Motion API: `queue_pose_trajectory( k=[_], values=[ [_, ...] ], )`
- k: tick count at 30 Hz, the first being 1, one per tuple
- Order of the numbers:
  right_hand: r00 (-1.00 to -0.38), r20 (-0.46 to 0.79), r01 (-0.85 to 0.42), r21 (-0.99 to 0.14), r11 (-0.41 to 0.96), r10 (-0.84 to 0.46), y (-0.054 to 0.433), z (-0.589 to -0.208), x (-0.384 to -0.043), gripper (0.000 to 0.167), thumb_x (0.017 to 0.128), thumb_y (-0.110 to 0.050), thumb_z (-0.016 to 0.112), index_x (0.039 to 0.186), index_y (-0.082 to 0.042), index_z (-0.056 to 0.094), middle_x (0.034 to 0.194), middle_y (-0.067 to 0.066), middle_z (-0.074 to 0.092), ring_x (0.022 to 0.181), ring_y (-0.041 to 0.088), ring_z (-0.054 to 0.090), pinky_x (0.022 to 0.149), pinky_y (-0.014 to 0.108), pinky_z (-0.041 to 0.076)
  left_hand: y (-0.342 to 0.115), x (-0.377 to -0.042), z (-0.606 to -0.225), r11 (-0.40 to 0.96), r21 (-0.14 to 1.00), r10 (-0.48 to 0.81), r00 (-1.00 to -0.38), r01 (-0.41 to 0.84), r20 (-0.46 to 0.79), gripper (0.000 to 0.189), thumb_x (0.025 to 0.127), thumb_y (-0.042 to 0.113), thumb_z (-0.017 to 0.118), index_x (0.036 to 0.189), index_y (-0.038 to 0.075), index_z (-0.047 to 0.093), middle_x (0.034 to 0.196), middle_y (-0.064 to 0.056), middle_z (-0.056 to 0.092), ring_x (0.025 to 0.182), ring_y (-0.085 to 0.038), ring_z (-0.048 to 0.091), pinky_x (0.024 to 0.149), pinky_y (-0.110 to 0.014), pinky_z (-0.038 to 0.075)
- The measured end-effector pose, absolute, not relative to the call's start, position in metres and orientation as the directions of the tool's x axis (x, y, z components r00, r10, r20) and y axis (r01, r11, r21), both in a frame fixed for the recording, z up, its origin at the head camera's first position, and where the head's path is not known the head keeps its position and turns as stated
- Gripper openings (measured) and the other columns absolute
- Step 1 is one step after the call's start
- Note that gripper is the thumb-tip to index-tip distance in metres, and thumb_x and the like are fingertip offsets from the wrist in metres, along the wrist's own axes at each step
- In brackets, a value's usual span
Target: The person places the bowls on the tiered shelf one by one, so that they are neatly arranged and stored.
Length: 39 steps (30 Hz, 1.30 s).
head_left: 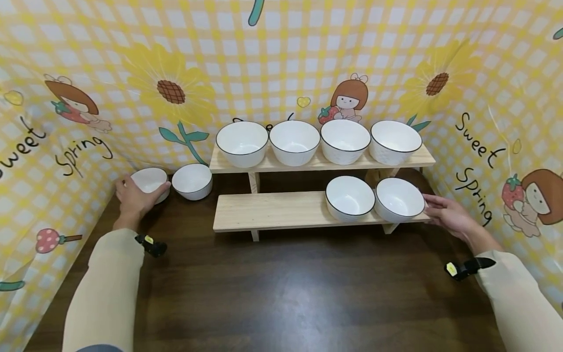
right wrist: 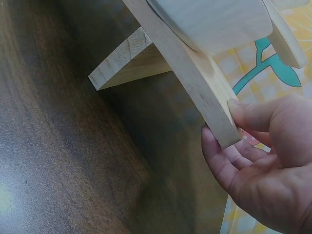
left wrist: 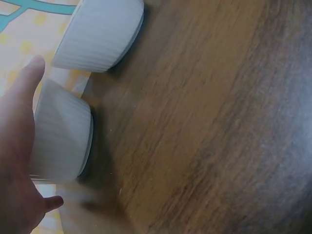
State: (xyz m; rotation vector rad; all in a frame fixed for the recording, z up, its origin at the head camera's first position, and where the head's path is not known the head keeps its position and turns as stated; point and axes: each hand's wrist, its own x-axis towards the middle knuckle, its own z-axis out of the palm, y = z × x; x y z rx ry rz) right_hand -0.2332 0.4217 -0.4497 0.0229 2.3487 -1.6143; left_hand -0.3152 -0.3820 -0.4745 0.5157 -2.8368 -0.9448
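Observation:
At the far left of the head view, my left hand (head_left: 135,197) holds a white bowl (head_left: 150,180) with a dark rim, thumb on one side and fingers on the other. In the left wrist view that ribbed bowl (left wrist: 63,134) is low over the brown table. A second white bowl (head_left: 192,181) stands just to its right. My right hand (head_left: 450,215) pinches the right end of the lower board (head_left: 268,210) of a two-step wooden shelf. Seen from the right wrist, the thumb is on top of the board end (right wrist: 214,107) and fingers are below it.
Two white bowls, one a right-hand bowl (head_left: 399,199), sit on the lower board's right part. Several more bowls, including a leftmost bowl (head_left: 242,143), line the upper board (head_left: 308,168). A checked yellow cloth (head_left: 281,63) surrounds the dark wooden table (head_left: 281,288).

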Motion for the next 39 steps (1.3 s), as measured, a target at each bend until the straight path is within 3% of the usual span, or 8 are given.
queue_pose_trajectory(
  k=[2, 4, 6, 7, 13, 20, 26, 39],
  values=[
    [-0.959, -0.238, 0.17, -0.916, 0.363, -0.152, 0.422, -0.45, -0.234, 0.061, 0.109, -0.007, 0.041, 0.157, 0.014, 0.009, 0.151, 0.031, 0.033, 0.096, -0.007, 0.06, 0.084, 0.027, 0.055, -0.383, -0.317, -0.475, 0.757, 0.586, -0.349, -0.937, -0.288, -0.011, 0.128, 0.084, 0.074, 0.062, 0.159, -0.004, -0.007, 0.159, -0.034, -0.01, 0.145, -0.057, 0.001, 0.104, -0.075, 0.028],
    [-0.961, -0.234, 0.168, -0.918, 0.36, -0.15, 0.422, -0.45, -0.234, 0.061, 0.109, -0.007, 0.043, 0.156, 0.014, 0.01, 0.139, 0.014, 0.049, 0.096, -0.006, 0.06, 0.083, 0.027, 0.055, -0.383, -0.318, -0.475, 0.76, 0.576, -0.353, -0.935, -0.3, -0.022, 0.131, 0.082, 0.075, 0.063, 0.159, -0.003, -0.009, 0.159, -0.034, -0.011, 0.145, -0.057, 0.001, 0.103, -0.075, 0.03],
    [-0.961, -0.232, 0.167, -0.918, 0.359, -0.147, 0.423, -0.45, -0.233, 0.062, 0.108, -0.007, 0.044, 0.156, 0.015, 0.01, 0.129, -0.002, 0.052, 0.096, -0.005, 0.061, 0.082, 0.027, 0.056, -0.383, -0.318, -0.474, 0.762, 0.565, -0.358, -0.933, -0.316, -0.038, 0.134, 0.08, 0.077, 0.064, 0.158, -0.003, -0.01, 0.159, -0.034, -0.012, 0.145, -0.057, 0.001, 0.102, -0.075, 0.03],
    [-0.961, -0.232, 0.166, -0.92, 0.356, -0.151, 0.423, -0.451, -0.233, 0.062, 0.108, -0.006, 0.044, 0.156, 0.015, 0.01, 0.129, -0.002, 0.052, 0.095, -0.005, 0.062, 0.082, 0.027, 0.056, -0.383, -0.318, -0.473, 0.762, 0.56, -0.364, -0.93, -0.326, -0.047, 0.136, 0.08, 0.077, 0.065, 0.158, -0.003, -0.011, 0.159, -0.034, -0.011, 0.145, -0.057, 0.002, 0.102, -0.075, 0.031],
    [-0.963, -0.227, 0.16, -0.917, 0.366, -0.148, 0.423, -0.451, -0.234, 0.061, 0.109, -0.007, 0.042, 0.156, 0.015, 0.01, 0.147, 0.025, 0.037, 0.096, -0.006, 0.06, 0.082, 0.026, 0.055, -0.384, -0.317, -0.468, 0.751, 0.543, -0.387, -0.917, -0.375, -0.098, 0.14, 0.076, 0.08, 0.066, 0.156, -0.003, -0.014, 0.157, -0.035, -0.008, 0.143, -0.057, 0.007, 0.103, -0.075, 0.029],
    [-0.962, -0.23, 0.162, -0.916, 0.366, -0.149, 0.422, -0.449, -0.234, 0.061, 0.108, -0.006, 0.044, 0.155, 0.016, 0.011, 0.137, 0.01, 0.048, 0.096, -0.006, 0.06, 0.083, 0.027, 0.056, -0.392, -0.321, -0.467, 0.776, 0.518, -0.349, -0.929, -0.361, -0.125, 0.143, 0.076, 0.081, 0.065, 0.154, -0.005, -0.02, 0.156, -0.038, -0.009, 0.141, -0.06, 0.009, 0.103, -0.076, 0.028],
    [-0.961, -0.239, 0.18, -0.924, 0.338, -0.141, 0.421, -0.448, -0.234, 0.062, 0.108, -0.006, 0.045, 0.155, 0.016, 0.011, 0.107, -0.023, 0.054, 0.093, -0.004, 0.061, 0.081, 0.027, 0.056, -0.394, -0.321, -0.468, 0.785, 0.523, -0.33, -0.938, -0.333, -0.103, 0.141, 0.077, 0.077, 0.068, 0.154, -0.007, -0.014, 0.154, -0.042, 0.0, 0.138, -0.062, 0.016, 0.104, -0.074, 0.029],
    [-0.962, -0.23, 0.171, -0.93, 0.326, -0.15, 0.421, -0.448, -0.234, 0.063, 0.108, -0.006, 0.044, 0.154, 0.017, 0.009, 0.103, -0.028, 0.053, 0.093, -0.004, 0.061, 0.08, 0.026, 0.055, -0.395, -0.32, -0.469, 0.833, 0.471, -0.292, -0.954, -0.29, -0.069, 0.133, 0.082, 0.071, 0.067, 0.151, -0.018, -0.003, 0.145, -0.048, 0.009, 0.131, -0.065, 0.02, 0.106, -0.07, 0.029]
  ],
)
